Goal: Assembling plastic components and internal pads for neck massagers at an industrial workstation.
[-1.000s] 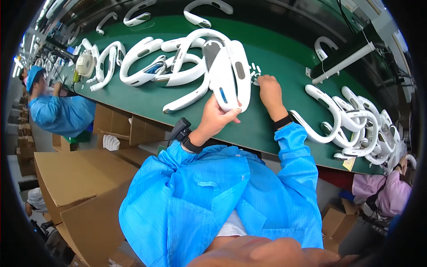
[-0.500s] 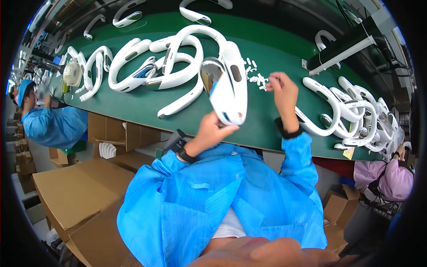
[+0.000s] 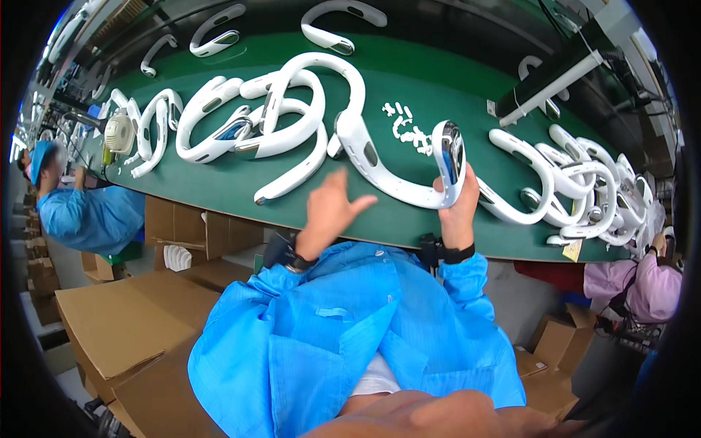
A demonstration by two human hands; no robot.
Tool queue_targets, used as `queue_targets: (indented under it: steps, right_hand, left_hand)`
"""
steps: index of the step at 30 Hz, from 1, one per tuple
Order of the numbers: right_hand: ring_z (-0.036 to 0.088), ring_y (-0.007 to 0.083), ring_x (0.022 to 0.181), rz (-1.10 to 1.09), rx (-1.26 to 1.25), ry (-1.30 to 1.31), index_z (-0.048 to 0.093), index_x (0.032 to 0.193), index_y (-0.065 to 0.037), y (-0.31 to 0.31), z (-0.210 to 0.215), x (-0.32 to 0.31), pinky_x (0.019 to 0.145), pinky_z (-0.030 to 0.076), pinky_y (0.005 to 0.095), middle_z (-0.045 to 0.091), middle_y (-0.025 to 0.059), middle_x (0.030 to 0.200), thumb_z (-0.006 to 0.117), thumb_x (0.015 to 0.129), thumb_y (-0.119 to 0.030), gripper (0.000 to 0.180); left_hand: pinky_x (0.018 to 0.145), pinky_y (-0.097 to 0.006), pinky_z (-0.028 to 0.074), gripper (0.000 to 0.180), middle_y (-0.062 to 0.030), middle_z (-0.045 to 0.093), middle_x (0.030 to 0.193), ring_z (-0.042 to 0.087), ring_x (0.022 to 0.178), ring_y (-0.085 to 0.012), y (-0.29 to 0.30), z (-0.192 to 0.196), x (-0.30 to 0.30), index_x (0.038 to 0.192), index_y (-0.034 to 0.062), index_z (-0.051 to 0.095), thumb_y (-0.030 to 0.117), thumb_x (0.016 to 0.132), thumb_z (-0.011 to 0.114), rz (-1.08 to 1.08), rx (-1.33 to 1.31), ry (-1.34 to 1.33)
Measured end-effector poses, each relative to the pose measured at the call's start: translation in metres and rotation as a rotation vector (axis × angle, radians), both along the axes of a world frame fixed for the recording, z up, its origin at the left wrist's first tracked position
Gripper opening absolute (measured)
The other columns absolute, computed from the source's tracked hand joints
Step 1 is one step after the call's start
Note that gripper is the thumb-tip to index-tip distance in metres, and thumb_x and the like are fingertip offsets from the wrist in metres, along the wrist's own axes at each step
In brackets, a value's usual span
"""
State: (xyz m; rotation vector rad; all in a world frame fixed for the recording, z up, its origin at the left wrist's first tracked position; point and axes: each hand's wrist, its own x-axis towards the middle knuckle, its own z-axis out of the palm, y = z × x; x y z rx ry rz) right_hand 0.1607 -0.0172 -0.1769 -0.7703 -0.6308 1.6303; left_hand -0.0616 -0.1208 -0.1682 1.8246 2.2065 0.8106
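A white curved neck fan (image 3: 400,191) spans the middle of the bench, its shiny mirrored end raised at the right. My right hand (image 3: 460,207) is closed round that end, fingers partly behind it. Apart from the fan, my left hand (image 3: 330,213) is by the bench's front edge, thumb and fingers spread and nothing in it. Beyond the fan lies a scatter of small white pieces (image 3: 416,139). Other neck fans (image 3: 298,139) overlap in a row left of the held one.
More neck fans (image 3: 544,191) are heaped on the right of the green bench (image 3: 248,182). A black post with a white bar (image 3: 551,87) stands at the back right. Cardboard boxes (image 3: 131,314) sit at lower left. Co-workers (image 3: 87,212) are at both sides.
My left hand has let go of the neck fan. My right hand has come down from beside the small pieces and now grips the fan, which has swung round to lie crosswise.
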Motion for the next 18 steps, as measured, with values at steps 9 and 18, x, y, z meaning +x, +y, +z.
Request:
queue_targets:
  steps: [9, 18]
  right_hand:
    - [0.063, 0.0164, 0.084, -0.525, 0.375, -0.697, 0.061, 0.102, 0.006, -0.002, 0.047, 0.011, 0.078, 0.051, 0.0267, 0.064, 0.0117, 0.098, 0.054, 0.088, 0.002, 0.016]
    - [0.066, 0.0186, 0.087, 0.077, 0.049, -0.512, 0.06, 0.106, 0.007, -0.078, 0.01, -0.006, 0.076, 0.054, 0.028, 0.064, 0.0136, 0.1, 0.055, 0.086, 0.006, 0.021]
  left_hand:
    - [0.059, -0.023, 0.05, 0.052, -0.0112, 0.062, 0.098, 0.061, 0.079, -0.0135, 0.026, 0.0, -0.005, 0.11, 0.0001, 0.043, 0.007, 0.069, 0.074, -0.144, -0.148, -0.941]
    - [0.076, -0.03, 0.051, 0.057, -0.0119, 0.059, 0.102, 0.059, 0.09, -0.016, -0.02, -0.011, 0.038, 0.109, 0.0, 0.046, 0.002, 0.065, 0.081, -0.234, 0.185, -0.807]
